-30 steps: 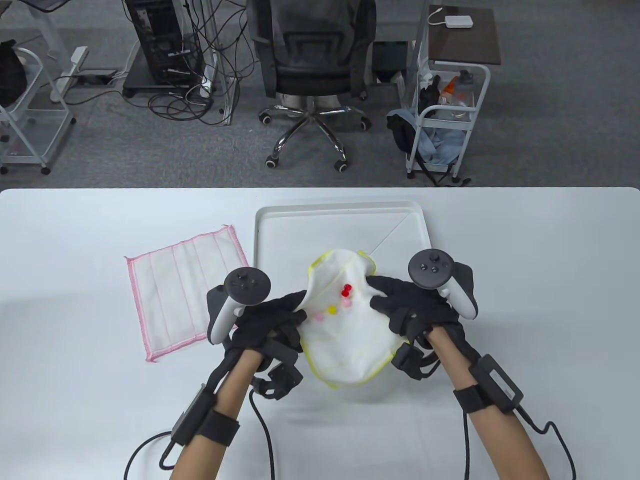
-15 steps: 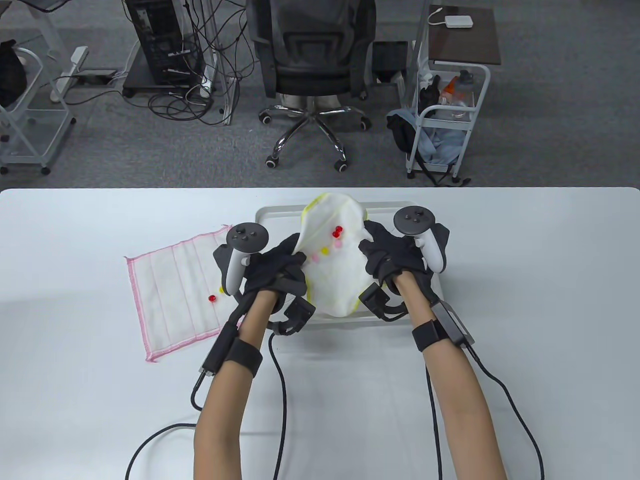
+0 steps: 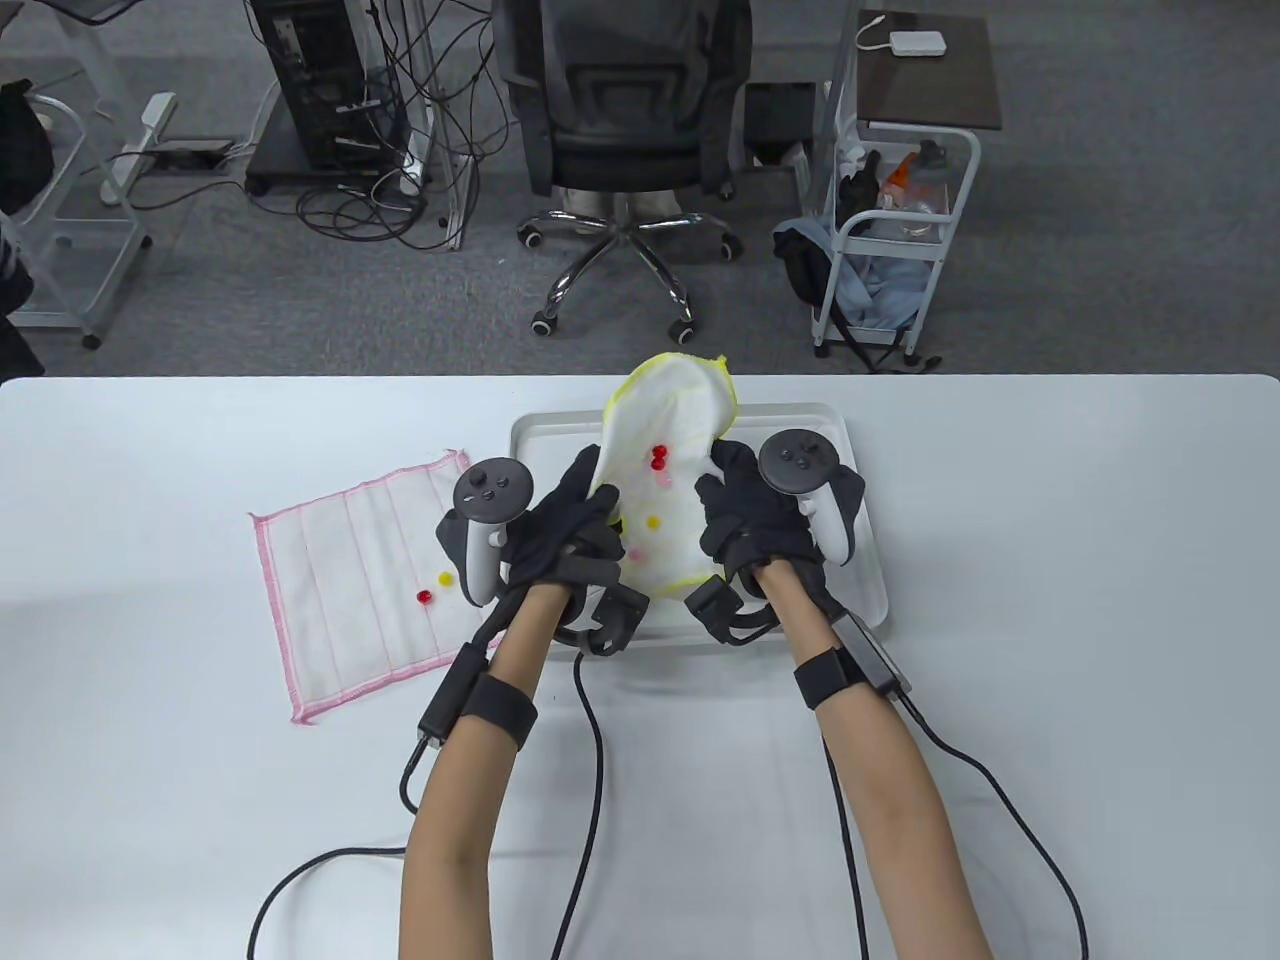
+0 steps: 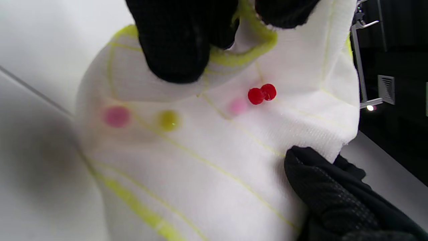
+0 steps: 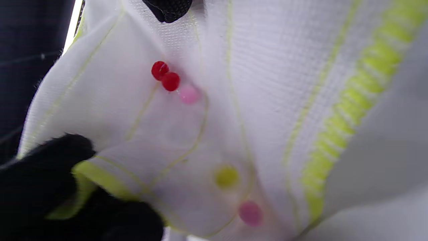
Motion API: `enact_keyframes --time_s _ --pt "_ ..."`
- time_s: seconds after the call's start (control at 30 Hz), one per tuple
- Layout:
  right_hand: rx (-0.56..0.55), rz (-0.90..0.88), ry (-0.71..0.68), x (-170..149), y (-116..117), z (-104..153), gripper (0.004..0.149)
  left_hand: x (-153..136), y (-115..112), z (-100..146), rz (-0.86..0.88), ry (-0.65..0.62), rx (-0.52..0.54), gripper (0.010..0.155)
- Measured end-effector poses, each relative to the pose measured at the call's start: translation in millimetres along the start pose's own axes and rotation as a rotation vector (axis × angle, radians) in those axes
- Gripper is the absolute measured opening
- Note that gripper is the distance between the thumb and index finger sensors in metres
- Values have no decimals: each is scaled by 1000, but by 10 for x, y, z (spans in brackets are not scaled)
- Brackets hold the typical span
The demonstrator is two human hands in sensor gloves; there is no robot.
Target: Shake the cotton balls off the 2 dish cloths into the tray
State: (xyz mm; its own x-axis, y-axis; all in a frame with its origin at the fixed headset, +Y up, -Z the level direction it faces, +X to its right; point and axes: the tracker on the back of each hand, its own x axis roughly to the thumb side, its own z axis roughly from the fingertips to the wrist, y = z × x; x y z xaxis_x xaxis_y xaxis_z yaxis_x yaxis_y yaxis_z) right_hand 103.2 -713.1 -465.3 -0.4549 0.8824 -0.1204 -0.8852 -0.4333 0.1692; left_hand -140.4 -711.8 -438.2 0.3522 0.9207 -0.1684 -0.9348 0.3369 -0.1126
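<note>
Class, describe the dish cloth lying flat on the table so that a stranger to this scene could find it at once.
Start at the white tray in the middle of the table. Just to its left lies the pink-edged dish cloth, spread flat with a red ball and a yellow ball on it. Unlike the yellow-edged cloth, no hand holds it.

Beyond the far edge of the white bench [image 3: 1050, 520], out past the fingertips of both hands, lies grey carpet floor [image 3: 1100, 260]. Straight ahead of the hands stands a black office chair [image 3: 625, 110] on a chrome star base with castors. Ahead and to the left of the left hand, a black computer tower [image 3: 315, 85] sits among tangled cables [image 3: 390, 190], with a white wire trolley [image 3: 60, 230] further left. Ahead and to the right of the right hand, a white cart [image 3: 900, 240] holds bottles and cloth, behind it a dark brown side table [image 3: 935, 85] bearing a small white box [image 3: 917, 44]. The light is even.
</note>
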Motion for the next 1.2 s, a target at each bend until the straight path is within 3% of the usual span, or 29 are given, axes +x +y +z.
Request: enact_keyframes --time_s 0.1,0.17,0.2,0.27,0.3,0.37,0.43,0.53,0.63,0.73,0.8,0.83,0.87,0.9,0.93,0.97,1.03,1.07,1.1,1.13,1.17,1.2 --pt "34 123 42 13 -31 0 44 26 -19 4 -60 5 -23 54" --pt "-52 -65 -55 38 -34 89 44 99 -47 57 14 -69 -24 54" --pt "-15 -77 -61 45 0 75 44 124 -68 55 29 -74 -34 54" --pt "35 90 -33 39 6 76 45 158 -94 62 -17 -58 -56 55" --pt "7 90 -61 48 -9 110 44 178 -103 80 -16 -83 -61 55" --pt "-85 -89 -131 71 0 177 44 230 -136 123 36 -133 -59 55" --pt "25 -18 -143 95 -18 199 44 256 -142 148 33 -132 -65 55" --pt "-89 -147 -296 187 -76 403 44 372 -162 322 89 -269 -31 55" --pt "-32 24 -209 137 -67 324 44 327 -139 272 17 -190 6 55" --pt "-142 -123 -354 131 -113 510 43 319 -179 383 168 -300 -10 55" --pt "-115 -72 -331 122 -102 479 43 304 -191 341 153 -275 5 54" --pt "-43 19 -307 117 -121 494 43 312 -206 383 116 -247 -25 54" --pt "-7 7 -378 141 -147 591 44 346 -233 450 128 -300 -49 54" --pt "-98 -97 -522 218 -186 788 43 408 -268 542 166 -401 -38 54" --pt "-234 -163 -572 250 -203 891 43 454 -280 584 175 -456 -8 54" --pt "-286 -107 -536 261 -209 853 42 472 -277 550 100 -438 0 53" --pt "-133 86 -382 205 -202 699 43 474 -297 570 85 -390 -37 53" --pt "-57 72 -430 188 -211 740 43 489 -331 633 139 -426 -44 54" --pt "-56 -3 -521 184 -220 823 43 504 -363 703 203 -466 -24 54" --pt "-238 -158 -591 174 -222 951 43 512 -370 707 235 -497 8 53" --pt "-335 -197 -583 169 -205 931 42 503 -360 625 176 -481 -1 52" --pt "-269 -83 -506 150 -195 841 43 481 -352 594 138 -421 -10 52"
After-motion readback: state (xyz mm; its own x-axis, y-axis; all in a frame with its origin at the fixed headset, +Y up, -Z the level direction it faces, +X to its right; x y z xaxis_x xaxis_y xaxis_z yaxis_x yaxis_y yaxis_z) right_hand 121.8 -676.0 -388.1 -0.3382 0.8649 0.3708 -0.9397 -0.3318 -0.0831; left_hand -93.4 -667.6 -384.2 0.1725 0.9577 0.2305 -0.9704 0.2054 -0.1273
